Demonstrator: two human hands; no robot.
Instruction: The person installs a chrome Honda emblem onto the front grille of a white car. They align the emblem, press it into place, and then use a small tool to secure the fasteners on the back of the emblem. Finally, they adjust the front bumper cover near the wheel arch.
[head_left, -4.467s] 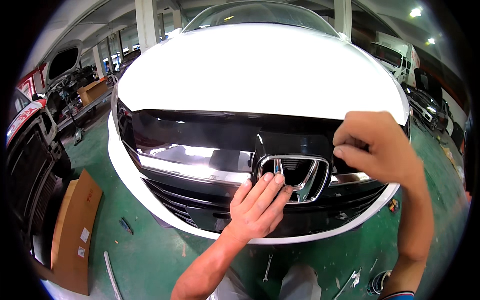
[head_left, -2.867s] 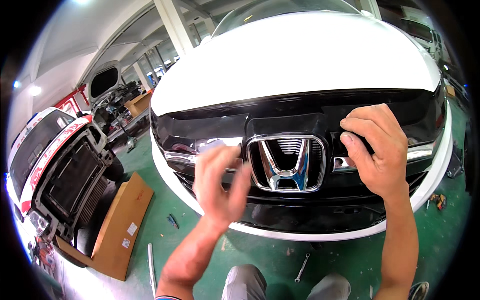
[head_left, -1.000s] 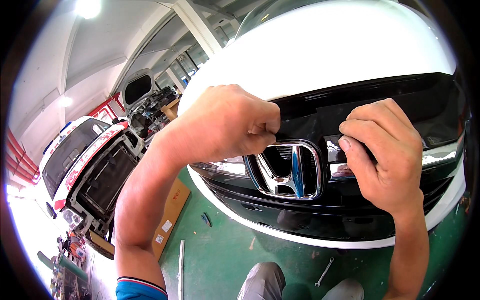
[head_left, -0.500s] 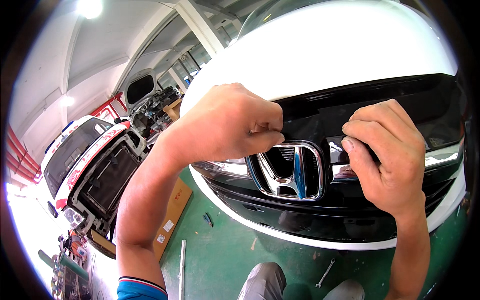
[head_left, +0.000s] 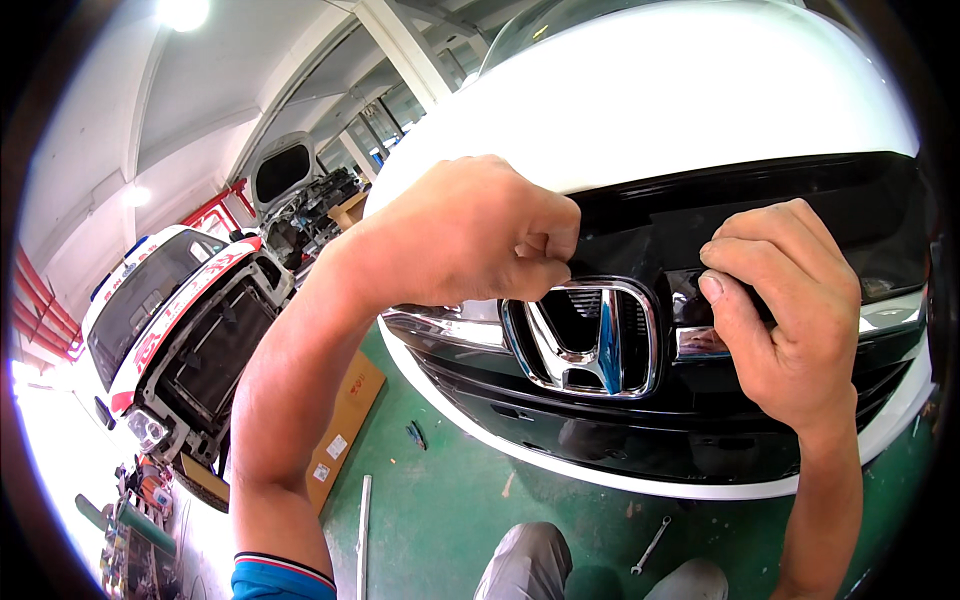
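A white car's front fills the right side, with a glossy black grille panel [head_left: 650, 215] below its white hood [head_left: 680, 90]. Set in the grille is a chrome emblem [head_left: 610, 350] in a rounded square frame. My left hand [head_left: 490, 235] is closed just above the emblem's upper left, thumb and fingertips pinched together. On the emblem's other side, my right hand [head_left: 790, 300] is curled in front of the panel, thumb close to the bent fingers. Whatever is pinched in either hand is too thin or too hidden to make out.
On the green floor [head_left: 460, 530] lie a combination wrench [head_left: 651, 546], pliers [head_left: 416, 435], a pale strip [head_left: 364, 530] and a long cardboard box [head_left: 345, 425]. To the left stands a red-and-white vehicle [head_left: 185, 330] with its front stripped. Behind it, another car [head_left: 285, 180] has its hood raised.
Both hands have shifted slightly to the right, and the car has moved a little the same way in the picture. Their closed finger poses look the same.
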